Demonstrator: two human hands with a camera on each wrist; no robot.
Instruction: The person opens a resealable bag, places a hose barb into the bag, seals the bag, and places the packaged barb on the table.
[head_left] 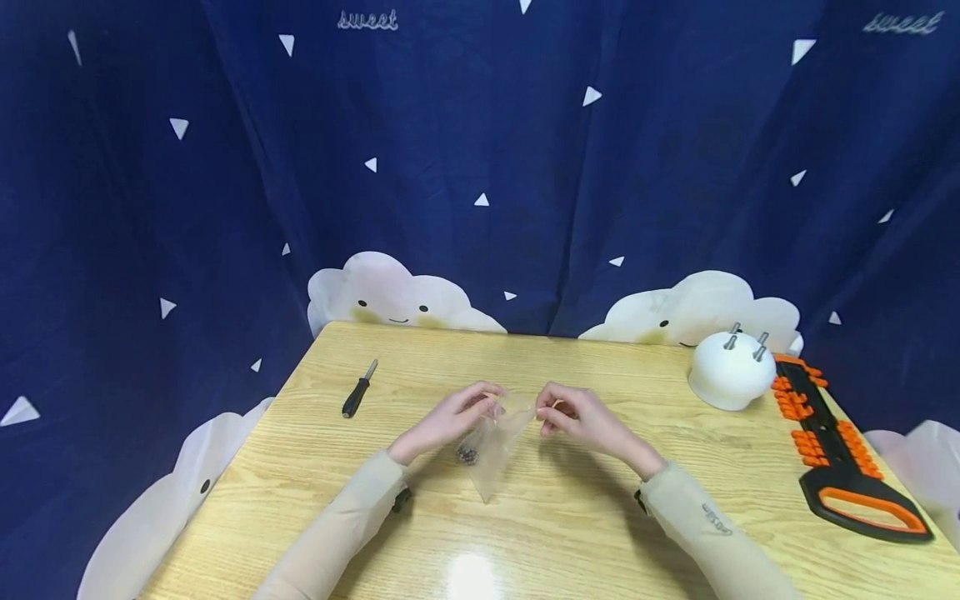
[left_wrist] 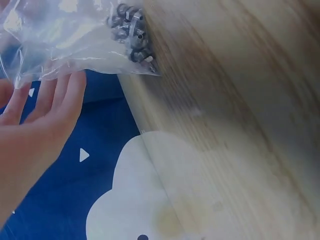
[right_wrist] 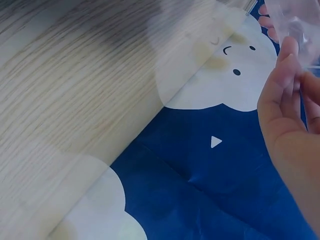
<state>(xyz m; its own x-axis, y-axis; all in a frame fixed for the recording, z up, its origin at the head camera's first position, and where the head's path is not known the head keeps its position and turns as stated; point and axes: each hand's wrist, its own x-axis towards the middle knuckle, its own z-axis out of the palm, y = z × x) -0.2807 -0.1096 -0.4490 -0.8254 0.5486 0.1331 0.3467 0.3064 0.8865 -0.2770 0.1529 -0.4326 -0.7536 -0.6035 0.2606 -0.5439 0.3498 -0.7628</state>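
A clear plastic bag hangs between my two hands over the middle of the table. Small dark metal fasteners are gathered in one lower corner of it. My left hand holds the bag near its top on the left, with the fingers behind the film in the left wrist view. On the other side, my right hand pinches the bag's upper right edge between thumb and fingertips. The right wrist view shows the pinched film at its upper right.
A screwdriver with a black handle lies on the table at the left. Back right stands a white rounded base with several metal pins on top. Beside it lies a black and orange toothed piece with a loop handle. A blue curtain hangs behind.
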